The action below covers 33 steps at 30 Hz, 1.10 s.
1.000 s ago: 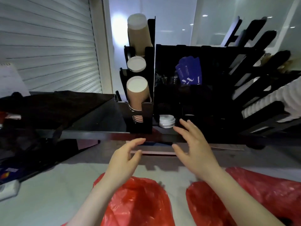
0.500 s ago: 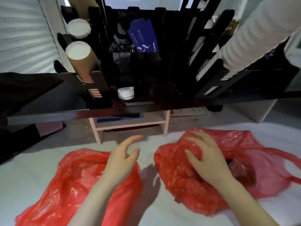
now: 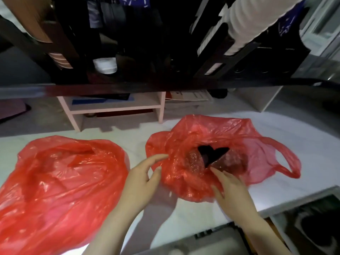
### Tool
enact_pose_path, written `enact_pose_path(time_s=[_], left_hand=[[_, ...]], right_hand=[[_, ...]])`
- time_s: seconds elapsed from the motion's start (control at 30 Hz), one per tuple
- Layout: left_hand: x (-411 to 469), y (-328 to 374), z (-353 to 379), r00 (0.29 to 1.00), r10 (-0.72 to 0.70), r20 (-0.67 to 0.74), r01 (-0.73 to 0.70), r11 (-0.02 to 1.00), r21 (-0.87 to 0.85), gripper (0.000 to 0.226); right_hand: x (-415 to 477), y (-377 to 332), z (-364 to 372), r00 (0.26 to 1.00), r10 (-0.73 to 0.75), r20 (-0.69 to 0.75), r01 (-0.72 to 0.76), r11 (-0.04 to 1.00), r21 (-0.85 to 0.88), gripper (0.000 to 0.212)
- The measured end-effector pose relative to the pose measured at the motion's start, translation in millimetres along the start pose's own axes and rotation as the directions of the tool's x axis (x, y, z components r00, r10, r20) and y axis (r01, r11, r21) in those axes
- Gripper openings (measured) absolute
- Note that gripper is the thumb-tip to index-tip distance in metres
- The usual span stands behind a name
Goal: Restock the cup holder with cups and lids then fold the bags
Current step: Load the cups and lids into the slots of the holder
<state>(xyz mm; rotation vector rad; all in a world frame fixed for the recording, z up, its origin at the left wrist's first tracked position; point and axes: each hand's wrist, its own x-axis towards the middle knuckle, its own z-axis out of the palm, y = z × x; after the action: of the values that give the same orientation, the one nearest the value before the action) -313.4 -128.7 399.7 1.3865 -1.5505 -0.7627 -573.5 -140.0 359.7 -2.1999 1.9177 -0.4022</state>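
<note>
Two red plastic bags lie on the white counter. The left bag (image 3: 60, 183) is crumpled and flat. The right bag (image 3: 217, 144) is open at the top, with dark items showing inside its mouth. My left hand (image 3: 142, 179) is open, its fingertips touching the left edge of the right bag. My right hand (image 3: 230, 188) lies with straight fingers on the bag's near side, pointing at the opening. Above, the black cup holder (image 3: 128, 43) holds brown cups (image 3: 58, 59), a small white lid stack (image 3: 105, 65) and a long white stack (image 3: 244, 24).
A dark shelf edge (image 3: 165, 87) runs across the view under the cup holder. A pink wooden rack (image 3: 114, 111) stands behind the counter. A dark sink or tray (image 3: 312, 230) sits at the lower right beside the counter edge.
The view has dropped from the cup holder to the counter. Both hands came down from the shelf to the right red bag, and the right hand now lies at its opening.
</note>
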Motion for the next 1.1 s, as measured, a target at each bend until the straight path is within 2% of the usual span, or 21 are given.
enact_pose_path(time_s=[0.1,0.17,0.23,0.33,0.43,0.53,0.6,0.73,0.83,0.9,1.03,1.1], left_hand=[[6.7,18.2,18.0,0.995,0.071,-0.077,-0.07,0.997,0.022,0.044],[15.8,34.5,36.6,0.987,0.133,-0.091,-0.128,0.99,0.063,0.043],[25.2,48.4,60.1,0.982,0.181,-0.061,-0.173,0.977,0.121,0.044],[40.2,57.7,98.4,0.986,0.156,0.064,-0.168,0.951,0.261,0.044],[51.8,53.2,132.8,0.987,0.081,0.141,-0.134,0.895,0.425,0.045],[59.5,50.5,158.5,0.995,0.023,0.098,-0.069,0.867,0.493,0.046],[61.4,51.9,174.0,0.999,-0.01,0.037,-0.01,0.86,0.511,0.045],[56.9,53.2,193.6,0.997,-0.074,-0.038,0.083,0.84,0.536,0.039],[55.3,50.1,197.3,0.985,-0.113,-0.131,0.167,0.819,0.549,0.041],[59.5,50.3,199.6,0.977,-0.111,-0.184,0.196,0.806,0.559,0.041],[74.8,51.1,205.1,0.986,-0.081,-0.147,0.156,0.763,0.628,0.049],[82.5,44.3,203.0,0.988,-0.103,-0.113,0.153,0.686,0.712,0.062]], right_hand=[[12.9,17.0,-9.4,0.979,-0.113,-0.168,0.114,0.993,-0.004,0.044],[30.6,27.3,-21.5,0.946,-0.214,-0.243,0.201,0.977,-0.075,0.039],[48.8,37.1,-31.5,0.926,-0.324,-0.192,0.298,0.942,-0.156,0.035],[67.1,57.0,-39.8,0.908,-0.415,-0.06,0.406,0.906,-0.122,0.023],[74.5,88.6,-45.8,0.824,-0.547,-0.146,0.535,0.837,-0.117,0.018],[82.7,114.7,-48.0,0.783,-0.603,-0.155,0.6,0.797,-0.067,0.024],[86.8,127.6,-44.8,0.783,-0.603,-0.151,0.609,0.793,-0.007,0.013],[92.2,140.9,-40.3,0.796,-0.591,-0.132,0.605,0.786,0.13,0.02],[99.0,132.9,-43.6,0.86,-0.484,-0.162,0.51,0.822,0.254,0.012],[108.1,116.9,-46.6,0.897,-0.409,-0.166,0.438,0.872,0.219,0.013],[122.4,93.6,-39.4,0.969,-0.228,0.099,0.23,0.973,-0.012,0.045],[127.6,99.0,-35.8,0.974,-0.104,0.203,0.11,0.994,-0.019,0.057]])
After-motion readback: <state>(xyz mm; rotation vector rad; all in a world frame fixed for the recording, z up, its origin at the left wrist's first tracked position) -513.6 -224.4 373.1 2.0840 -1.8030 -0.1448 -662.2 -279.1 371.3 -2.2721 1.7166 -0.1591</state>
